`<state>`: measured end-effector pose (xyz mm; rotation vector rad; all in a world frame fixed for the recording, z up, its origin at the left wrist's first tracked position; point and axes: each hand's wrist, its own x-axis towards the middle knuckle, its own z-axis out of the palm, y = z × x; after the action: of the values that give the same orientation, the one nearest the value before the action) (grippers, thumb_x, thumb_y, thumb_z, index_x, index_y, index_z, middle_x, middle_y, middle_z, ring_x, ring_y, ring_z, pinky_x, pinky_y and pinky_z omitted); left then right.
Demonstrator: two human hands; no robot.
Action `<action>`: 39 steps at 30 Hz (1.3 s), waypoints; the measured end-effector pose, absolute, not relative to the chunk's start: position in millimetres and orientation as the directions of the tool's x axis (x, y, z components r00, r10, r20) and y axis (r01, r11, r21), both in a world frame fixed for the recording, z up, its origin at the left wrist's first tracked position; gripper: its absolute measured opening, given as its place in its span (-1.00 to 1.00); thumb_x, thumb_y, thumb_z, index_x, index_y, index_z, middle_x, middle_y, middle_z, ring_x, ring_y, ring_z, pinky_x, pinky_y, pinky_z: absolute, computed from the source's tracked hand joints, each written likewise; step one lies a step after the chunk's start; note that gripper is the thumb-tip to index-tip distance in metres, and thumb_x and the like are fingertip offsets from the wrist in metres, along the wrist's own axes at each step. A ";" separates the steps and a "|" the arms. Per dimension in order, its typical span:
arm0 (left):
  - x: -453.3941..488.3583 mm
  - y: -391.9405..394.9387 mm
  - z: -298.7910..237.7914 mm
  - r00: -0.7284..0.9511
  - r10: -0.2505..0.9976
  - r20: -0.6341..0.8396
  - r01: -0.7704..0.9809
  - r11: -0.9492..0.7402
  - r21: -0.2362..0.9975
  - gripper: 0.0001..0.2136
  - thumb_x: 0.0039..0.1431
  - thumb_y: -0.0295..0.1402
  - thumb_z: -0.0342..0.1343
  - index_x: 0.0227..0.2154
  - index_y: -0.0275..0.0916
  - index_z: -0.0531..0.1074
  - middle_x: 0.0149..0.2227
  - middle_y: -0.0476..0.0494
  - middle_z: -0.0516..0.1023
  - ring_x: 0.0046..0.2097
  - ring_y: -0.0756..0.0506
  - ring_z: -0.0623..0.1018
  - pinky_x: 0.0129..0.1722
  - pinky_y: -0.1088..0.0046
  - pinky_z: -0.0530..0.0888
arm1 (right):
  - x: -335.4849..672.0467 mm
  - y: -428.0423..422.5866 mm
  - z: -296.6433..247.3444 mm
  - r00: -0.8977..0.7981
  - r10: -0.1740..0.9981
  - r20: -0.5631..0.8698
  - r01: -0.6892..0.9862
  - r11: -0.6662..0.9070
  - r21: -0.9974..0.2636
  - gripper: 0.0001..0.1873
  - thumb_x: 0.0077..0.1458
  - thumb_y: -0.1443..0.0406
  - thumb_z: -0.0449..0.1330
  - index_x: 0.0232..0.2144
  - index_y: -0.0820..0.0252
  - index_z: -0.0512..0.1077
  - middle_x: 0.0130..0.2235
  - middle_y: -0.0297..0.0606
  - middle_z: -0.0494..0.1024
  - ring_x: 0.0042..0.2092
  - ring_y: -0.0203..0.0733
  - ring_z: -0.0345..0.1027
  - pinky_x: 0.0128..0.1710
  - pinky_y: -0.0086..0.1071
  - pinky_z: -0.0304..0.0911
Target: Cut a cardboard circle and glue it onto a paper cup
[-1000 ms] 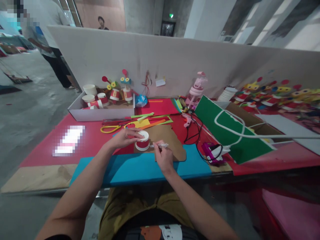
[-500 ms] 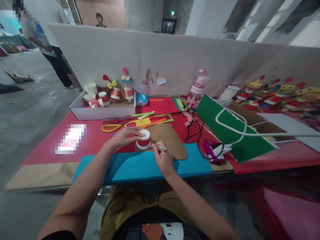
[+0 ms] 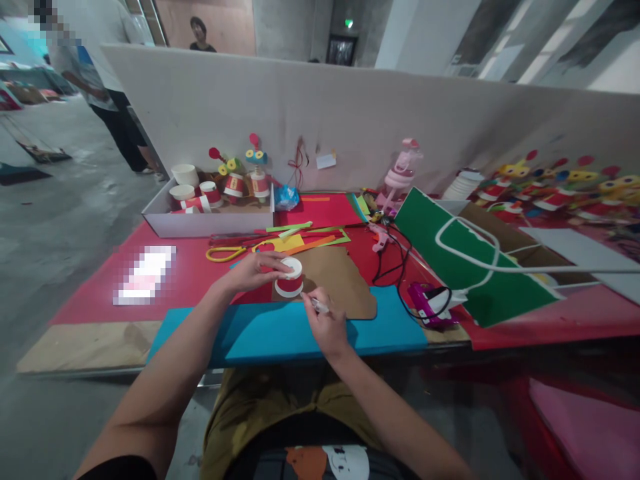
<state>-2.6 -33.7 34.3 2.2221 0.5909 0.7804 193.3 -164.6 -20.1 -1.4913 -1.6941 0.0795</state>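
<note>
A white paper cup with a red band [image 3: 289,285] stands upside down on a brown cardboard piece [image 3: 345,280] near the table's front. The fingers of my left hand [image 3: 257,272] grip its top from the left side. In my right hand [image 3: 326,323] is a slim whitish pen [image 3: 319,305], held as for writing. Its tip lies at the cup's bottom rim on the right; whether it touches the rim or the cardboard I cannot tell. A blue sheet [image 3: 280,330] lies under both forearms.
Yellow-handled scissors [image 3: 225,254] and paper strips lie behind my hands. A white box [image 3: 210,225] holds cups and finished figures. Right of the cardboard are a pink glue gun [image 3: 380,237], black cord, a purple box [image 3: 430,307] and a green board [image 3: 465,257]. A white partition [image 3: 350,113] stands behind.
The pen has moved slightly toward me at the cup's lower rim and is tilted differently. My left hand stays on the cup. The whole view has shifted a little.
</note>
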 end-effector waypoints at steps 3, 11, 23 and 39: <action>-2.0 -34.7 35.3 0.718 0.602 0.350 0.180 -0.646 0.742 -0.70 0.15 -0.16 0.19 -0.15 -0.22 0.61 0.01 -0.31 0.55 0.02 -0.19 0.54 0.04 0.29 0.45 | 192.0 -167.1 -21.1 0.085 0.833 0.546 0.753 0.305 -0.583 -0.73 0.33 0.16 -0.02 -0.40 0.08 0.31 -0.42 -0.29 0.47 -0.36 -0.22 0.42 -0.31 -0.44 0.22; -2.3 -36.2 36.7 0.708 0.617 0.344 0.202 -0.643 0.739 -0.69 0.14 -0.14 0.20 -0.16 -0.20 0.61 0.00 -0.30 0.56 0.07 -0.22 0.51 0.05 0.27 0.45 | 188.7 -172.0 -21.6 0.107 0.805 0.584 0.763 0.310 -0.567 -0.75 0.31 0.17 0.03 -0.42 0.08 0.31 -0.47 -0.36 0.46 -0.44 -0.29 0.39 -0.42 -0.49 0.18; -2.9 -35.3 35.8 0.719 0.592 0.364 0.191 -0.672 0.716 -0.71 0.16 -0.17 0.18 -0.15 -0.19 0.60 0.01 -0.29 0.56 0.04 -0.19 0.53 0.03 0.28 0.47 | 178.1 -174.9 -26.6 0.087 0.798 0.597 0.772 0.325 -0.547 -0.73 0.30 0.15 0.03 -0.42 0.09 0.36 -0.50 -0.34 0.49 -0.46 -0.28 0.39 -0.42 -0.47 0.20; -3.6 -34.7 34.4 0.714 0.600 0.360 0.202 -0.670 0.715 -0.70 0.15 -0.15 0.19 -0.16 -0.20 0.61 0.01 -0.30 0.55 0.06 -0.20 0.53 0.05 0.30 0.45 | 177.5 -183.2 -17.4 0.011 0.808 0.590 0.627 0.454 -0.633 -0.79 0.28 0.19 0.07 -0.34 0.12 0.42 -0.43 -0.30 0.54 -0.40 -0.25 0.45 -0.35 -0.42 0.30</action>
<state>-3.6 -34.7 34.4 2.2548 0.6067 0.7791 177.5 -183.2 -17.4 -1.2493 -1.6930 0.2229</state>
